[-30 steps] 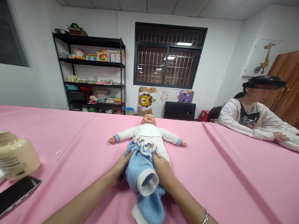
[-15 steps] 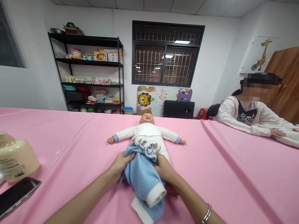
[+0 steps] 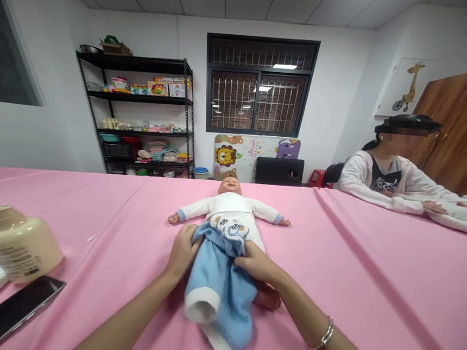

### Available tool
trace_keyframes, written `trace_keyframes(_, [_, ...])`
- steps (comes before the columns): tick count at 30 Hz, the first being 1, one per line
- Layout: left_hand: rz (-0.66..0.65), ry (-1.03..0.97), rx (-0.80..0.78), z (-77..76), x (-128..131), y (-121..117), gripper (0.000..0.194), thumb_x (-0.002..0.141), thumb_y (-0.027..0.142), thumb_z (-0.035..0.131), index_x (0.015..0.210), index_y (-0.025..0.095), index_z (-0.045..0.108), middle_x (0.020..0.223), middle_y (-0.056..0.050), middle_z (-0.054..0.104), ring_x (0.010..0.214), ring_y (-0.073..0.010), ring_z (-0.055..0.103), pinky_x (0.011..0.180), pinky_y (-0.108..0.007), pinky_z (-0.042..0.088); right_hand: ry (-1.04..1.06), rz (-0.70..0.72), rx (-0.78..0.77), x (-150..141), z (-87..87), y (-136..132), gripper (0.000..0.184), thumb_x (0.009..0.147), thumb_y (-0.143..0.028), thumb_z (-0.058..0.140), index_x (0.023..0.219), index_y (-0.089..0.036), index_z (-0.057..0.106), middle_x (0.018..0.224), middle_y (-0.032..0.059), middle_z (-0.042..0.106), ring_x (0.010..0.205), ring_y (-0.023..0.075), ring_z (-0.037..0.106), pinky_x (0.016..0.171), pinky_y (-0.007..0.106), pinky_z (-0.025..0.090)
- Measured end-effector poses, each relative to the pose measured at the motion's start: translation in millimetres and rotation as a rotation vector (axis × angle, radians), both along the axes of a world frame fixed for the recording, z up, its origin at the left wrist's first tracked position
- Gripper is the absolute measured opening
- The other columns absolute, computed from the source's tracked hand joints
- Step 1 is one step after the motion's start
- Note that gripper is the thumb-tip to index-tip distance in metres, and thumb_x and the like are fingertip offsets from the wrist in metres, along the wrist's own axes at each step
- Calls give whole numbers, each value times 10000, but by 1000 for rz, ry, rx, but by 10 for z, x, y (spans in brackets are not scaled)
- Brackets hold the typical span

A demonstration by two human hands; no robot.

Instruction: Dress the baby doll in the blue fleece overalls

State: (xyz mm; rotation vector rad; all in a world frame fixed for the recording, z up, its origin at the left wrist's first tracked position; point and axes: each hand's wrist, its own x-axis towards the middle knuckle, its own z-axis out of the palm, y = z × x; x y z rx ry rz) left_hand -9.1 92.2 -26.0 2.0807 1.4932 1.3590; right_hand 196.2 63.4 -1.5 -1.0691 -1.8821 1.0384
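Blue garment (image 3: pixel 228 278) being held over the legs of a doll (image 3: pixel 231 203)

The doll is lying face up on the pink-covered surface (image 3: pixel 125 296), head pointing away from the camera wearer and both arms stretching out sideways. It is wearing a white outfit with blue cuffs at the wrists. The garment is sitting at centre, bunching across the doll's lower body; its white upper part is showing two embroidered eyes. The left hand (image 3: pixel 181 252) is grasping the bunched cloth at its left edge, with some fingers hiding behind the fabric. The right hand (image 3: pixel 256 264) is pinching the opposite edge, the thumb lying over the cloth. Below the hands, one leg of the garment is hanging toward the camera, its white cuff (image 3: pixel 202 304) gaping as a round opening; a second white cuff (image 3: pixel 220 347) is lying lower down, partly covered. One bare foot (image 3: pixel 268 298) of the doll is showing beside the cloth, under the right forearm (a silver bracelet (image 3: pixel 322 335) is circling that arm). A pump bottle (image 3: pixel 22 249) is standing at left, just beside a dark, glossy phone-like object (image 3: pixel 13 308). Another person (image 3: pixel 392 180) is sitting at far right, forearms resting on the surface.
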Motion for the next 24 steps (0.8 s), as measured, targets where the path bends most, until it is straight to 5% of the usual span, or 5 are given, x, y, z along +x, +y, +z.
trace_keyframes(4, [330,373,112,47,-101,32,203,790,326,502,918,180,560,943,-92,542,937,-263,488,775,-347,381,77,119,-26,-44,-35,4,295,695,-159,476,967,-100,574,989,61,609,890,186,558,800,319,461])
trace_keyframes(8, [358,402,-153,139,-88,-31,257,823,427,431,852,189,524,787,-51,591,710,-230,549,558,-283,331,114,122,-23,-31,-93,24,401,711,-275,594,1068,-98,544,1081,79,592,989,208,545,855,325,442])
trace_keyframes(16, [-31,180,-646,158,-109,-52,616,767,700,347,577,150,550,636,-79,608,612,-228,563,503,-277,328,-372,-14,169,-47,-168,41,363,639,-300,663,955,-141,579,945,59,627,842,212,566,722,293,421])
trace_keyframes(20, [-239,-42,-647,141,-42,-84,581,711,681,507,776,110,594,776,-78,634,736,-238,588,566,-274,407,-430,-41,224,-59,-167,18,328,671,-227,589,983,-136,554,998,92,616,883,232,567,743,299,415])
trace_keyframes(24, [-508,-440,-694,144,78,-179,558,695,443,693,1110,121,505,1123,-113,582,1026,-248,556,829,-308,466,-363,-38,194,-39,-182,31,380,678,-173,534,1056,-136,527,1066,104,599,949,248,559,796,325,428])
